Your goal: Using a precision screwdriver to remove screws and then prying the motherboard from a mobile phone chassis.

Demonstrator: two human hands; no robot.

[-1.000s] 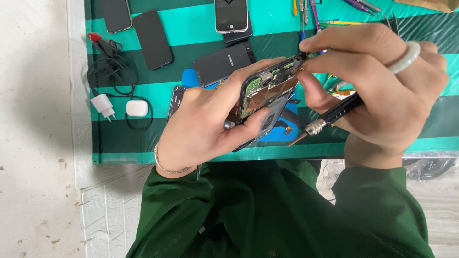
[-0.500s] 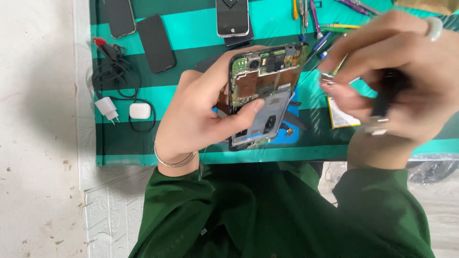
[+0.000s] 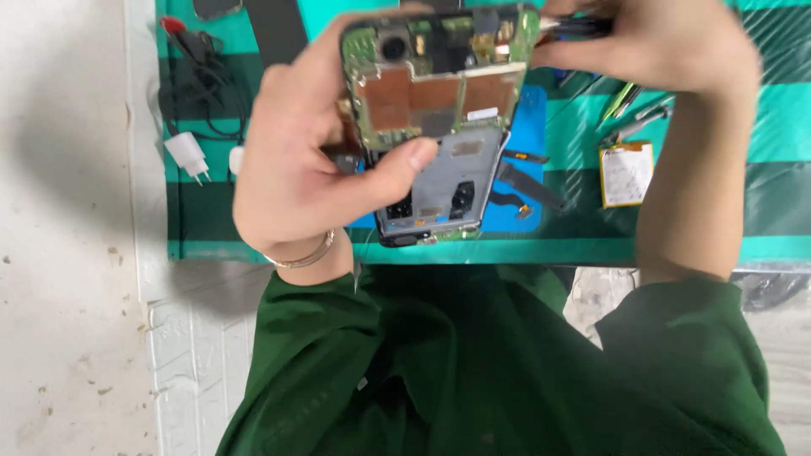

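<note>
Opened phone raised since earlier frame, long axis upright above striped mat. Left hand clamps its left edge, thumb across midframe. Right hand pinches dark tool at top-right corner, nearer circuit board.

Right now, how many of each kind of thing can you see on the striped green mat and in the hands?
Opened phone with bare circuit board: 1
White plug charger: 1
Flat battery pack: 1
Black tangled cable: 1
Total: 4
</note>
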